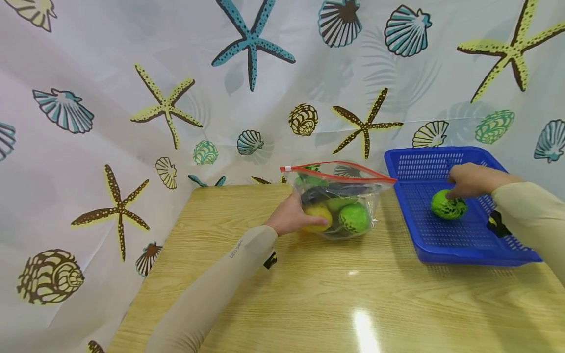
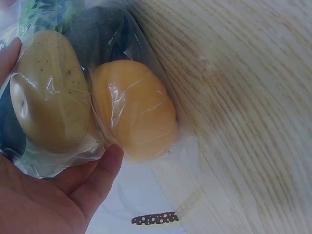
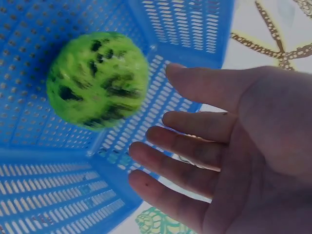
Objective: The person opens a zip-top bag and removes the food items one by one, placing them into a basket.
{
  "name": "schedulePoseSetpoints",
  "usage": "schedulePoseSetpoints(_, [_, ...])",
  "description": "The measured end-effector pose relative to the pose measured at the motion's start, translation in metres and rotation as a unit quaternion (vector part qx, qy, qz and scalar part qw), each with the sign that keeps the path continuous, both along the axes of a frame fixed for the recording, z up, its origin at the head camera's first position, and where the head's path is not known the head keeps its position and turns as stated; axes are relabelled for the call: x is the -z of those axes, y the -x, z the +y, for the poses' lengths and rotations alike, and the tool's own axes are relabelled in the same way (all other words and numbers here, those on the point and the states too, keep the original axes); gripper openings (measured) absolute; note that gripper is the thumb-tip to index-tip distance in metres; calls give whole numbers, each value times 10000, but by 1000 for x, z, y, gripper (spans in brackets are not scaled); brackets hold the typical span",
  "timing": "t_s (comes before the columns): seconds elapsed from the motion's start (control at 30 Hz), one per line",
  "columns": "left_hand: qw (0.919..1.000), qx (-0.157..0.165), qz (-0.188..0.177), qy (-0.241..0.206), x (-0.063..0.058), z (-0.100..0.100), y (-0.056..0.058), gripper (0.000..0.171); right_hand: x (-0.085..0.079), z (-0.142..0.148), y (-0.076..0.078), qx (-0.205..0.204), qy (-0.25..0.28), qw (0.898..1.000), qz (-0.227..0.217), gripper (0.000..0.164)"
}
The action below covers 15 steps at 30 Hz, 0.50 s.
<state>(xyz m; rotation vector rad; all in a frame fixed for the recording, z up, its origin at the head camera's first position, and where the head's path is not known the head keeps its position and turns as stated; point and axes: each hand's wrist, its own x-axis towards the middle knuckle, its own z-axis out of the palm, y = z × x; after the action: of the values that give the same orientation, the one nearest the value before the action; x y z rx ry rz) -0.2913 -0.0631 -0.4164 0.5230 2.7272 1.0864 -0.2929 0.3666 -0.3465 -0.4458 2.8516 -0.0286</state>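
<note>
A clear zip bag (image 1: 337, 189) with a red zip edge stands with its mouth spread. My left hand (image 1: 292, 215) grips its left side, thumb on one face and fingers behind. Through the plastic show a yellow-brown potato (image 2: 51, 92), an orange pumpkin-like piece (image 2: 135, 109), a dark vegetable (image 2: 101, 34), a green ball with dark patches (image 1: 354, 218) and leafy green (image 1: 312, 175). Inside the blue basket (image 1: 423, 245) lies another green ball with dark patches (image 3: 97, 80). Over it, my right hand (image 3: 234, 141) has its fingers extended, apart from the ball in the right wrist view.
The basket, with slotted walls, sits on the right of the light wooden table (image 1: 309, 304). Behind the table hangs a white sheet (image 1: 273, 103) printed with starfish and shells. The bag stands just left of the basket, its red edge reaching the basket's rim in the head view.
</note>
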Motion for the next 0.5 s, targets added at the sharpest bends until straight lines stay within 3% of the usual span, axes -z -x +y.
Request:
schedulePoseSetpoints(0.33, [9997,-133,-65,171,0,2,-1,137,-27,-42,-13,32,259,9954,926,41])
schedulePoseSetpoints(0.43, [9997,-161,-66,154,0,2,0,137,-39,-61,-18,-118,636,9881,1393,35])
schedulePoseSetpoints(0.5, [9997,-164,-53,149,0,3,1,137,-45,-74,-20,-436,1020,9767,1839,29])
